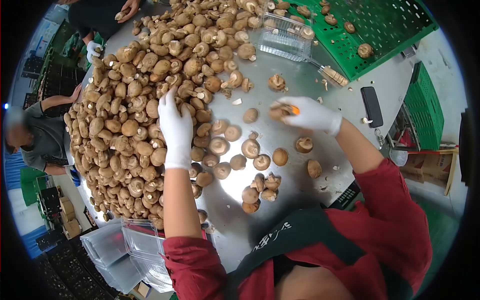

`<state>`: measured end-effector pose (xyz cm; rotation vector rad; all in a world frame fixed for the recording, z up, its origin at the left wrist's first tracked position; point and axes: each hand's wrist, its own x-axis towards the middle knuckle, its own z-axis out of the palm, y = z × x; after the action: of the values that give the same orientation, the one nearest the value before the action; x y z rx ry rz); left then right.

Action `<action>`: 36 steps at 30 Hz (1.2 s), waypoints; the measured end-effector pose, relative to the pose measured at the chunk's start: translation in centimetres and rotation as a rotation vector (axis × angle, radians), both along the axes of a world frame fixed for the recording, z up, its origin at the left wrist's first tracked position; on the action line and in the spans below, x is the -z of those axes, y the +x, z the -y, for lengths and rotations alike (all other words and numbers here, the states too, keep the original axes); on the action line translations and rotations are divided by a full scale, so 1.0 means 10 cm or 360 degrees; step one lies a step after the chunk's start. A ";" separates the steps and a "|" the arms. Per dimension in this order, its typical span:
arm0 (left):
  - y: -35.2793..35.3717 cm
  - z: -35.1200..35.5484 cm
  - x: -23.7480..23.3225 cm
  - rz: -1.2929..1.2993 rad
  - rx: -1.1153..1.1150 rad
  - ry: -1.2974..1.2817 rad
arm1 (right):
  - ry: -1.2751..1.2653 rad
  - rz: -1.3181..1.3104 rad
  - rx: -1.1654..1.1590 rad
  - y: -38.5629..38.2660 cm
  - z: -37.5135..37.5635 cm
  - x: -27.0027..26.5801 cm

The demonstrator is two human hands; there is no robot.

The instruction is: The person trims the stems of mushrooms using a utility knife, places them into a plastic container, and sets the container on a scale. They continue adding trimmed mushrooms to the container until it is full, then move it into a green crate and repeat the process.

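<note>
My left hand [176, 131], in a white glove, reaches over the right side of a large heap of shiitake mushrooms [130, 127]. Its thumb stands apart from the fingers, whose tips touch the heap, and I see nothing gripped in it. Above the metal table [227, 197], my gloved right hand [312, 117] is closed on a brown shiitake mushroom [278, 111]. A small orange piece [295, 110] shows at those fingers; what it belongs to is hidden. Between and below both hands lie several loose mushrooms [250, 148].
Clear plastic boxes [107, 245] stand at lower left; another clear tray [282, 37] lies at the top. A green crate [380, 30] holding a few mushrooms, a brush [334, 76] and a black phone [371, 106] are to the right. Co-workers [37, 132] stand across the heap.
</note>
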<state>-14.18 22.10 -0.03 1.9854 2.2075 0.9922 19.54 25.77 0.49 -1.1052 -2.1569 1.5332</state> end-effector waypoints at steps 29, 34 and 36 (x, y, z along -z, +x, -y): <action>0.55 1.36 0.06 -0.0148 -0.0318 -0.0590 | 0.1138 0.0670 -0.0221 -1.70 -0.77 0.21; 0.61 1.34 -0.05 -0.0026 -0.0343 -0.0512 | 0.1093 0.0922 -0.0328 -1.09 -0.56 0.28; 0.60 1.20 -0.09 -0.0140 -0.0313 -0.0310 | 0.1017 0.0749 -0.0261 -0.89 -0.47 0.24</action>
<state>-8.20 10.13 0.86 1.7903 2.4764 0.6825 10.63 30.47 -1.95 -1.1409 -2.8064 0.5505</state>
